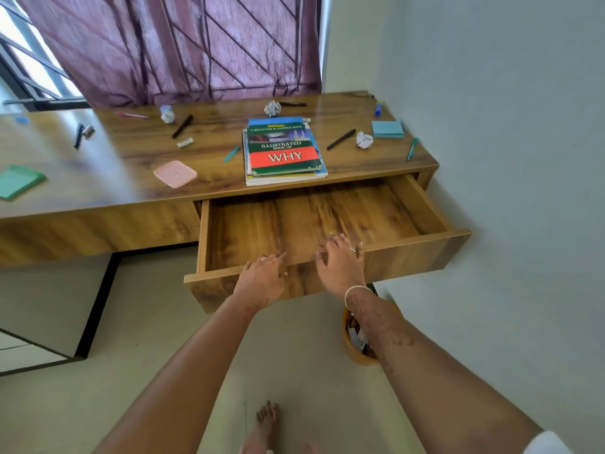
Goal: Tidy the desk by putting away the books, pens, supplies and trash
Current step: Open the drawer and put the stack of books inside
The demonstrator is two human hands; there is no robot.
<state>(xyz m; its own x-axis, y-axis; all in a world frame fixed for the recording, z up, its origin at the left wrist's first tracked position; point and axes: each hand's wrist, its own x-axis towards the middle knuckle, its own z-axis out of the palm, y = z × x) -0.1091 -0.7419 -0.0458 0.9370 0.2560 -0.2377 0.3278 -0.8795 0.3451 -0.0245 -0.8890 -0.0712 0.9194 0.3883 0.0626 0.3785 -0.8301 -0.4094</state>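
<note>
A wooden drawer [425,204] stands pulled out from the desk [137,191], with nothing inside it. My left hand [263,276] and my right hand [340,262] both rest on the top edge of the drawer front, fingers spread over the rim. On the desk above lies a stack of books [283,150], topped by a green and red one. Black pens [340,139] [182,126], teal pens [412,148] [231,154], a pink pen [131,115], crumpled paper balls [364,139] [272,108] [167,113] and blue sticky notes [387,129] lie scattered.
A pink square case [175,173] and a green pad [18,181] lie on the left of the desk. A blue marker [378,108] sits by the wall. An orange waste bin [358,339] stands on the floor under the drawer's right end. A curtain [196,44] hangs behind.
</note>
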